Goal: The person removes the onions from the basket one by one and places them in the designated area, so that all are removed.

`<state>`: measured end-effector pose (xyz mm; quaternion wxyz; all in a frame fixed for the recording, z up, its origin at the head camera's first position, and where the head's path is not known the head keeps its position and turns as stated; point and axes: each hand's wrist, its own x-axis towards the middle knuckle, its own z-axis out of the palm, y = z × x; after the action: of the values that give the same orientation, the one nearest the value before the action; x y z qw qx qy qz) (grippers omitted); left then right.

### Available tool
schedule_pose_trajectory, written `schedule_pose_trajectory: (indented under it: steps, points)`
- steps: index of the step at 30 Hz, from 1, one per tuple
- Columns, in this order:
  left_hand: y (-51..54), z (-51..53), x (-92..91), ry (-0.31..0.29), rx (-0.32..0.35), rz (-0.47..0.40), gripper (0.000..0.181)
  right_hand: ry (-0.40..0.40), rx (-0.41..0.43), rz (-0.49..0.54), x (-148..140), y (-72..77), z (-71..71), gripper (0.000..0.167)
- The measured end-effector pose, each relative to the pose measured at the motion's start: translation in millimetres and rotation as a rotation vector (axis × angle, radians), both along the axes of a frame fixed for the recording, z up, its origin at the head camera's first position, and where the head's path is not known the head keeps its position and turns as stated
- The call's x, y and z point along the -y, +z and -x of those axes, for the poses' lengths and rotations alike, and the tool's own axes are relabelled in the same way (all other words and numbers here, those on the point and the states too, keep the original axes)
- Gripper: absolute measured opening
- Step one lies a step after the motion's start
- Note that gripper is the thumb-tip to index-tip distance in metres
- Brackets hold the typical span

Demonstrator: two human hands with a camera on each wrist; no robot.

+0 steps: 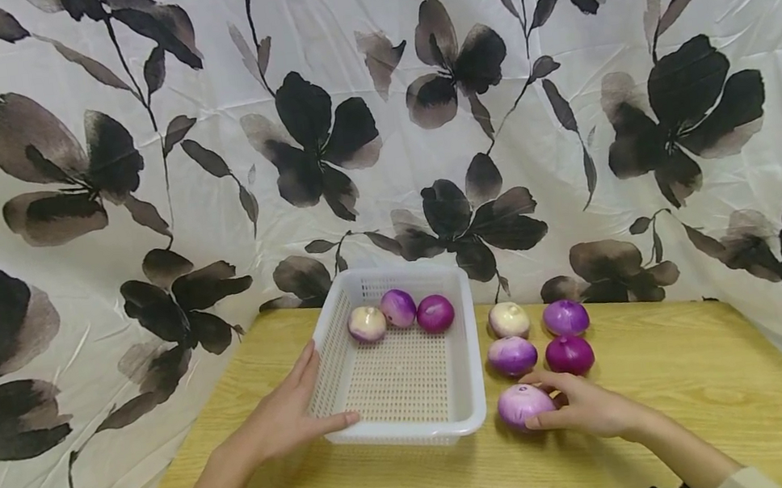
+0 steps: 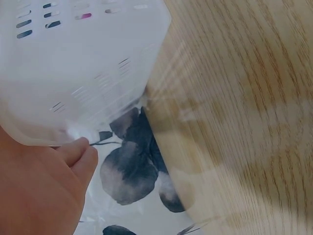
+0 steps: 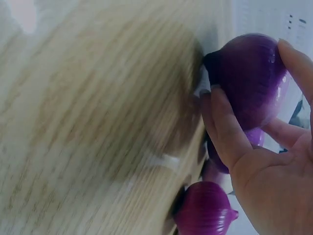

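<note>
My right hand (image 1: 587,405) grips a pale purple onion (image 1: 524,407) on the table; the right wrist view shows fingers and thumb round this onion (image 3: 252,81). A white plastic basket (image 1: 473,364) with slotted walls stands to its left. Three onions lie at the basket's far end: a whitish one (image 1: 367,324), a purple one (image 1: 398,308) and a dark magenta one (image 1: 435,314). At the basket's near left corner, my left hand (image 1: 283,416) holds it, thumb over the rim and fingers along the outer wall. In the left wrist view, the fingertips (image 2: 80,152) are against the basket's side (image 2: 88,63).
Right of the basket sit a whitish onion (image 1: 509,320), two purple ones (image 1: 512,356) (image 1: 565,318) and a magenta one (image 1: 569,355), in two short columns. The wooden table (image 1: 670,372) meets a floral cloth (image 1: 452,147) at its back edge.
</note>
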<state>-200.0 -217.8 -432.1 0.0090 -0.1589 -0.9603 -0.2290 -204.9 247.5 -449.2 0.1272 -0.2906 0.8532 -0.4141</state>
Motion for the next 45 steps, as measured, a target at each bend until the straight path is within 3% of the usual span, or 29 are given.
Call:
schedule_pose_trajectory:
  steps: [11,23,41,45]
  points:
    - [-0.3,-0.6,-0.3,0.004,0.014,0.002,0.13,0.008,0.081,-0.01,-5,-5.8,6.7,0.043]
    - [1.0,-0.8,0.0,0.005,0.012,-0.006,0.131,0.005,0.136,-0.011,-6,-5.1,7.4,0.048]
    - [1.0,-0.8,-1.3,0.006,0.013,-0.004,0.13,0.003,0.121,-0.042,-19,0.4,4.2,0.058]
    - [1.6,0.1,-2.1,0.005,0.009,-0.01,0.129,-0.006,0.117,-0.06,-23,10.8,5.0,0.066]
